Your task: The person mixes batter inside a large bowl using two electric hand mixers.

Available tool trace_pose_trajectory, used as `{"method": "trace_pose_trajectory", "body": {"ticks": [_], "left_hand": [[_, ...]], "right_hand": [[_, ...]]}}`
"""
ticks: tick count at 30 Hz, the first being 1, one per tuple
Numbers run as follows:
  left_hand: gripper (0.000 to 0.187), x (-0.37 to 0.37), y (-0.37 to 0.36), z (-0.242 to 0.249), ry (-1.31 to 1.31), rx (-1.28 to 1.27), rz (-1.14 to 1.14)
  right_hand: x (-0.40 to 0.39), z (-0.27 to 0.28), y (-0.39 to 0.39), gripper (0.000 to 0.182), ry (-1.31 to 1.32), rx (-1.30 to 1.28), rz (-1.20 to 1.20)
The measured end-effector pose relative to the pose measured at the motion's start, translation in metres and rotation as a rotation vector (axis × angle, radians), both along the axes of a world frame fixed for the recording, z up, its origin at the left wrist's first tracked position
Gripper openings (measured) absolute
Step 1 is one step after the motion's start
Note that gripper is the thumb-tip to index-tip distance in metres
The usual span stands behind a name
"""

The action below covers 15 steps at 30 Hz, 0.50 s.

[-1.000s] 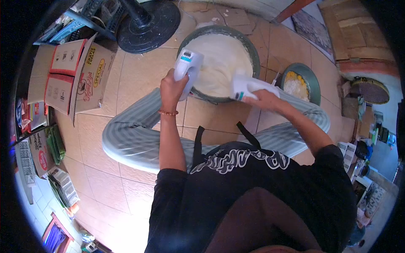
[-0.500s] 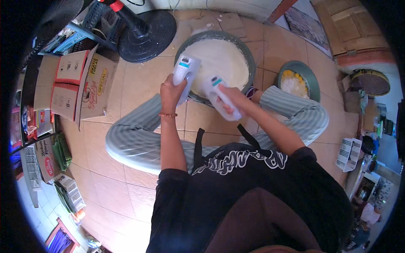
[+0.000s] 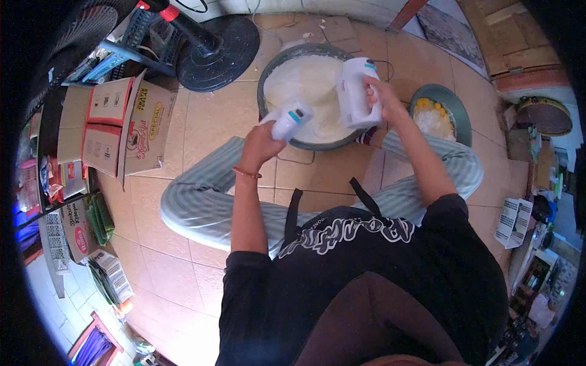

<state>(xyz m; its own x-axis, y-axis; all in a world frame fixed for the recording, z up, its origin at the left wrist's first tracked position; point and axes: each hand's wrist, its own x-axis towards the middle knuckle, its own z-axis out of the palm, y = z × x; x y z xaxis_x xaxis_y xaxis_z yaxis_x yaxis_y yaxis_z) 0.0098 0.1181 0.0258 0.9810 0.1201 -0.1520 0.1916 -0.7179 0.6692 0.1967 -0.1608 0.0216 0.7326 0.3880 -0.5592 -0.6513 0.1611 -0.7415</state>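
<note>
Floor: glossy tan ceramic tiles (image 3: 201, 122); cardboard boxes (image 3: 122, 125) nearby
Basin: round grey metal bowl (image 3: 268, 67), smooth white batter (image 3: 305, 85)
Left hand (image 3: 259, 146): fingers wrapped round white plastic hand mixer (image 3: 292, 119)
Right hand (image 3: 381, 97): fingers clasping second white mixer (image 3: 357, 91)

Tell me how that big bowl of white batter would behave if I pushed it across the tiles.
Probably heavy: the big bowl looks nearly full of white batter, so it should resist a light push. Its wide, low shape suggests it would slide on the smooth tiled floor rather than tip. A sudden shove might slop batter over the rim, with the left hand and right hand holding mixers in it.
</note>
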Motion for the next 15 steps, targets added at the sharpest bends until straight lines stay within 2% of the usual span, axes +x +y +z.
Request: {"method": "trace_pose_trajectory", "body": {"ticks": [3, 5, 6, 9, 12, 15], "left_hand": [[0.036, 0.002, -0.017, 0.007, 0.071, -0.001, -0.113], [0.038, 0.006, -0.027, 0.012, 0.133, 0.025, -0.184], [0.039, 0.006, -0.032, 0.008, 0.088, -0.035, -0.186], [0.038, 0.009, -0.047, 0.005, 0.06, -0.064, -0.228], [0.035, 0.014, -0.06, -0.005, -0.002, -0.112, -0.258], [0.035, 0.02, -0.071, -0.004, -0.026, -0.134, -0.273]], "right_hand": [[0.016, 0.016, 0.012, 0.021, -0.097, -0.19, -0.001], [0.056, -0.017, 0.013, 0.023, -0.256, -0.315, 0.095], [0.062, -0.014, 0.019, 0.024, -0.336, -0.377, 0.143], [0.076, 0.001, 0.037, 0.026, -0.355, -0.316, 0.219], [0.103, -0.002, 0.062, 0.032, -0.438, -0.373, 0.365], [0.097, 0.033, 0.093, 0.04, -0.435, -0.331, 0.543]]}}
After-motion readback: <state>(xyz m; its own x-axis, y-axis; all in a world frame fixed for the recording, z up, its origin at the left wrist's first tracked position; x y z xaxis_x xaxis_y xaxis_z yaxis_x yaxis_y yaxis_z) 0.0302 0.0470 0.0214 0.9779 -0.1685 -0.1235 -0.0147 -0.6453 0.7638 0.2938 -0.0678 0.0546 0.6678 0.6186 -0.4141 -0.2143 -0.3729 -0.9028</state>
